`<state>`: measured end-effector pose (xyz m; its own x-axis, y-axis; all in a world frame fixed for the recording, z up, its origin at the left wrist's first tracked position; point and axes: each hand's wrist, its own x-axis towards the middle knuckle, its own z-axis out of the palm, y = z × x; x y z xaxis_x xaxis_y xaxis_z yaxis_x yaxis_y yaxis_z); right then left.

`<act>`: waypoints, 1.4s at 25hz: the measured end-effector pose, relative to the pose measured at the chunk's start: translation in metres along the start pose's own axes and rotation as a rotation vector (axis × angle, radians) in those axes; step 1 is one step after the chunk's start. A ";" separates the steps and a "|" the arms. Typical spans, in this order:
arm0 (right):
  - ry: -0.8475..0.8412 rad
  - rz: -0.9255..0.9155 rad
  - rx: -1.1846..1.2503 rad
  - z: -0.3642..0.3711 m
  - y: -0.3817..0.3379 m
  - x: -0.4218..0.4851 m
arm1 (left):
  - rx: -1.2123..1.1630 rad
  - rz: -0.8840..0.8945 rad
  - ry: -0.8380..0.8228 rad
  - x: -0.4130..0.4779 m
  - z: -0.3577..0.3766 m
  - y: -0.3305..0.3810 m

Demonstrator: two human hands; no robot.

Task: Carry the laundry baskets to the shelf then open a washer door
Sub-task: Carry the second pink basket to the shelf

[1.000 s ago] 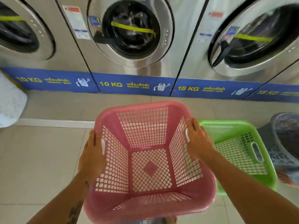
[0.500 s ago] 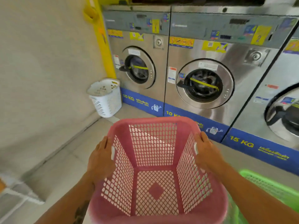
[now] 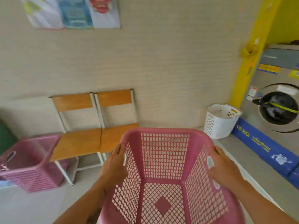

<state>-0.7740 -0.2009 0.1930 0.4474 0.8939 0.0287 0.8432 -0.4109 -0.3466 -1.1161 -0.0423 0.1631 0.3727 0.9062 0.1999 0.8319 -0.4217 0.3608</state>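
I hold an empty pink laundry basket [image 3: 163,156] in front of me, lifted off the floor. My left hand [image 3: 114,165] grips its left handle and my right hand [image 3: 222,168] grips its right handle. At the far right stands a steel washer [image 3: 275,88] with its round door [image 3: 278,109] shut and a yellow strip across the glass. A second pink basket [image 3: 30,164] sits at the left, beside the chairs. No shelf is in view.
Two wooden chairs [image 3: 95,139] stand against the beige wall ahead. A white basket [image 3: 221,120] sits in the corner by a yellow pillar [image 3: 252,50]. Posters [image 3: 72,12] hang high on the wall. A dark green object [image 3: 6,138] shows at the left edge.
The view has swung left, away from the row of washers toward the wall and chairs. The green basket has left the view. Both hands keep their grip on the pink basket.
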 end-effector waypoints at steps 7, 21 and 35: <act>-0.026 -0.340 0.044 0.084 -0.258 0.059 | 0.069 -0.229 0.244 -0.039 -0.132 -0.215; -0.140 -0.783 0.134 0.216 -0.637 0.262 | 0.361 -0.614 0.354 0.049 -0.257 -0.511; -0.039 -0.729 0.106 0.345 -0.946 0.359 | 0.387 -0.595 0.341 0.189 -0.358 -0.832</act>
<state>-1.5137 0.5709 0.2080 -0.2281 0.9400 0.2538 0.8882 0.3077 -0.3413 -1.8849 0.4680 0.2273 -0.2747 0.8900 0.3638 0.9594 0.2288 0.1648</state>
